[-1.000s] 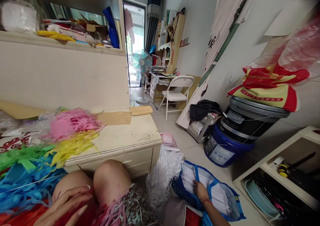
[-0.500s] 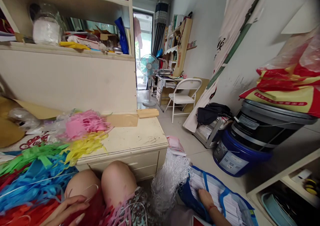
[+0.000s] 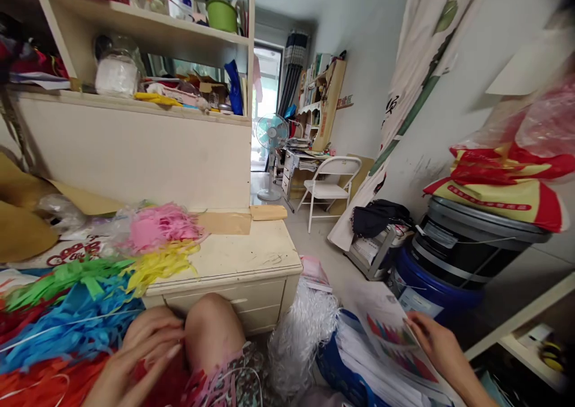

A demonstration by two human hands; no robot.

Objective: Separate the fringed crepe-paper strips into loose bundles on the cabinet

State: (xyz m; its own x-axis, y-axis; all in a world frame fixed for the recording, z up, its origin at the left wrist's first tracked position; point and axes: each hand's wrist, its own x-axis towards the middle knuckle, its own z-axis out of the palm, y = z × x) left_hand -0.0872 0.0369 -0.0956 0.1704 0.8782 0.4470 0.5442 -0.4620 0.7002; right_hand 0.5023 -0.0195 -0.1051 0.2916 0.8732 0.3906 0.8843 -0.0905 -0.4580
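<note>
My right hand [image 3: 429, 338] pinches the edge of a printed paper sheet [image 3: 395, 329] with colourful pictures on it. The sheet is tilted up over a blue bag [image 3: 332, 365] packed with a stack of white paper [image 3: 363, 356]. My left hand [image 3: 144, 356] hovers over my lap by the knees, fingers stretched out and thumb apart, with no object visible in it. Red ribbon strips [image 3: 49, 380] lie just left of it, beside blue strips [image 3: 85, 320]. Pink strips [image 3: 218, 380] rest on my lap.
A low cream cabinet [image 3: 242, 257] stands in front, bearing pink strips [image 3: 162, 224] and yellow strips [image 3: 164, 266]. White shiny strands [image 3: 303, 335] hang between cabinet and bag. Stacked buckets [image 3: 467, 245] stand on the right, near a shelf unit [image 3: 516, 341].
My right hand has risen from inside the blue bag, lifting a printed sheet up and to the right. My left hand has shifted slightly right and up. The view has tilted upward.
</note>
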